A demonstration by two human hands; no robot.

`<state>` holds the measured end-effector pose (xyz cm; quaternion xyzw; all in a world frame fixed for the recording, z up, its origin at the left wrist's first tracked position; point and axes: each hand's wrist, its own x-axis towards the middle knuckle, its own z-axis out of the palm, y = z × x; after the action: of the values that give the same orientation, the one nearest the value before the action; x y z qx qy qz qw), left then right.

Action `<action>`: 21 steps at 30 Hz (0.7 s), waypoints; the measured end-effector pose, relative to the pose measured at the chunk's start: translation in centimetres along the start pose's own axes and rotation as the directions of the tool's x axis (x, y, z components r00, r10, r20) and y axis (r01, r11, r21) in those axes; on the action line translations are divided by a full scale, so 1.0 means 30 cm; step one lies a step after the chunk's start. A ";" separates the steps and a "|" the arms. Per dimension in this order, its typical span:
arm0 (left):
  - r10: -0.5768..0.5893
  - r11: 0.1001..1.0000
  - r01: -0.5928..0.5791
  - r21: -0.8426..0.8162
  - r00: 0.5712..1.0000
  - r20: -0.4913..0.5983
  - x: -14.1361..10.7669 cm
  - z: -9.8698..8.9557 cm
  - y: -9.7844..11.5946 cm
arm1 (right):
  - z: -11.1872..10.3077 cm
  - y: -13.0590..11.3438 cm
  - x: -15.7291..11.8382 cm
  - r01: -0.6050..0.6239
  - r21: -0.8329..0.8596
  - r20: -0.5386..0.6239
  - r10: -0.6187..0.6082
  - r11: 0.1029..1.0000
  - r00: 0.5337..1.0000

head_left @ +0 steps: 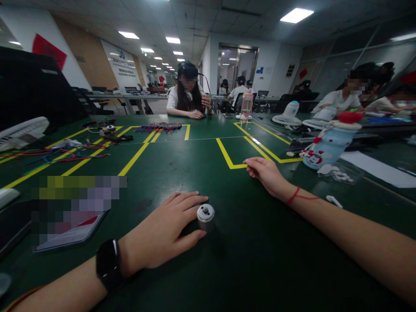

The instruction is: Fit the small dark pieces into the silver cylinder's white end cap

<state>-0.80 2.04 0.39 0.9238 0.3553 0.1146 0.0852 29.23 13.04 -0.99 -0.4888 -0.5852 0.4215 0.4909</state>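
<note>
A small silver cylindrical motor (206, 218) stands upright on the green table, its short shaft pointing up. My left hand (169, 232) rests on the table with the motor between thumb and index finger, holding its left side; the other fingers lie stretched out behind it. My right hand (264, 173) is raised to the right and farther forward, apart from the motor. Its thumb and index fingertips are pinched together, and whatever may be between them is too small to make out.
A phone (87, 229) lies left of my left hand. Bundled wires (159, 127) and loose cables (71, 154) lie farther left. To the right are a blue bottle (331, 145), a small bag (339, 174) and a white earbud (333, 201). A person (185, 93) sits opposite.
</note>
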 end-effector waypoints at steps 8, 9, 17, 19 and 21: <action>0.014 1.000 -0.014 0.004 1.000 -0.011 0.005 -0.004 0.011 | 0.147 -0.113 -0.153 0.131 -0.113 0.335 -0.087 0.985 0.938; 0.016 1.000 -0.016 0.002 1.000 -0.009 0.005 -0.004 0.012 | 0.172 -0.135 -0.187 0.203 -0.127 0.427 -0.131 0.971 0.895; 0.032 0.999 -0.032 -0.011 0.999 -0.019 -0.001 -0.003 0.010 | 0.251 -0.196 -0.308 0.521 -0.115 0.531 -0.391 0.846 0.752; 0.033 0.999 -0.033 -0.013 0.999 -0.022 -0.002 -0.005 0.011 | 0.255 -0.191 -0.305 0.507 -0.120 0.524 -0.379 0.854 0.763; 0.031 0.999 -0.031 -0.013 0.999 -0.022 -0.002 -0.006 0.013 | 0.262 -0.187 -0.302 0.481 -0.125 0.517 -0.357 0.868 0.778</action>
<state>-0.65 1.74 0.65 0.9273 0.3411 0.1284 0.0857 20.96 3.07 1.72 -0.2837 -0.8303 0.3307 0.3476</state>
